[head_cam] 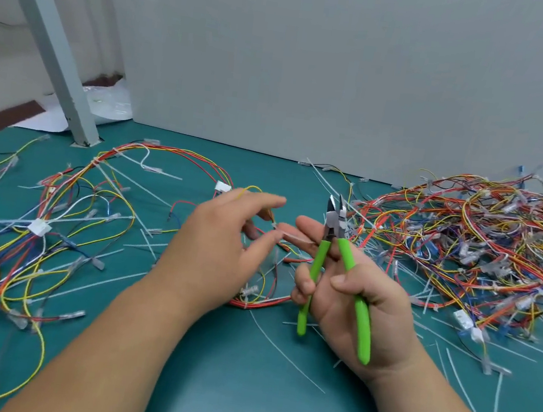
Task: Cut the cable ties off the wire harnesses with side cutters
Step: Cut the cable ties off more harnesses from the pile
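Bare green surface point(238, 395) lies open near the body, between the two forearms point(107, 340), crossed only by a few cut ties point(285, 349); on the right a dense heap of harnesses point(481, 254) fills the surface back to the wall point(315, 73); on the left, spread harnesses point(36, 226) loop over most of the surface; a slanted grey post point(52, 49) stands at the far left; between heap and loops a narrow strip by the wall is nearly bare; the side cutters point(345, 260) stand upright in the middle
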Demonstrator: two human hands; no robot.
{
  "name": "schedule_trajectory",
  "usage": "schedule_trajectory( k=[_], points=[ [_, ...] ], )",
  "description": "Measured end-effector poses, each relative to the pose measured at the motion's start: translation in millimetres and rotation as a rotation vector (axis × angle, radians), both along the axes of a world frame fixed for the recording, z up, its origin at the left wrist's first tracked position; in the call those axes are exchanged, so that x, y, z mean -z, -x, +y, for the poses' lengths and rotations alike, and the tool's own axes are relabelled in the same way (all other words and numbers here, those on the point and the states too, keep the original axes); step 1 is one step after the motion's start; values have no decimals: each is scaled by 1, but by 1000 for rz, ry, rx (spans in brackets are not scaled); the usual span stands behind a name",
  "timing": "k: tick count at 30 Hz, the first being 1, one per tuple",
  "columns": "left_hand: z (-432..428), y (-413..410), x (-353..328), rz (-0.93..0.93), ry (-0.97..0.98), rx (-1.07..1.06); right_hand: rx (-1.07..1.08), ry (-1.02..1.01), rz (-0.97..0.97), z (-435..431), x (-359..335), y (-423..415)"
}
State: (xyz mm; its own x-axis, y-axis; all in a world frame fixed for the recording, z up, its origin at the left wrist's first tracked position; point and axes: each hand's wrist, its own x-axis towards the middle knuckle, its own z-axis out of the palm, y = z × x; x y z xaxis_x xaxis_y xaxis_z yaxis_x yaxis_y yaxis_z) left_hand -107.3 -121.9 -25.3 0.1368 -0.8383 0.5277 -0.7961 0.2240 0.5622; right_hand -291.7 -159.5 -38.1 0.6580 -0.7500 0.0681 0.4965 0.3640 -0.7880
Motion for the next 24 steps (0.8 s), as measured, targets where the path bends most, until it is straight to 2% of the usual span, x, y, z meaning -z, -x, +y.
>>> schedule_trajectory(
  k=[9, 11, 13, 14, 16, 18, 20, 22, 24],
  points=[
    [-6, 8, -3, 712, -110, -97, 91, 121, -15, 1, 0, -5],
    [-4, 1, -9, 921, -217, -14, 96, 115, -37, 0, -1, -7],
    [-1, -7, -13, 1088, -360, 175, 110, 110, -47, -1, -2, -8],
    [0, -8, -16, 1119, -419, 244, 117, 107, -53, -1, -2, -8],
    [0, -8, -15, 1051, -532, 261, 120, 112, -61, -2, -2, -8],
    [-2, -2, -12, 848, -645, 162, 102, 143, -53, -2, -2, -8],
    [-4, 3, -8, 713, -663, 152, 65, 196, -27, -1, -2, -8],
    [-2, 4, -8, 759, -592, 204, 27, 242, 3, 0, -1, -9],
    [-2, -3, -10, 952, -624, 282, -5, 269, 22, 0, 0, -8]
  ],
)
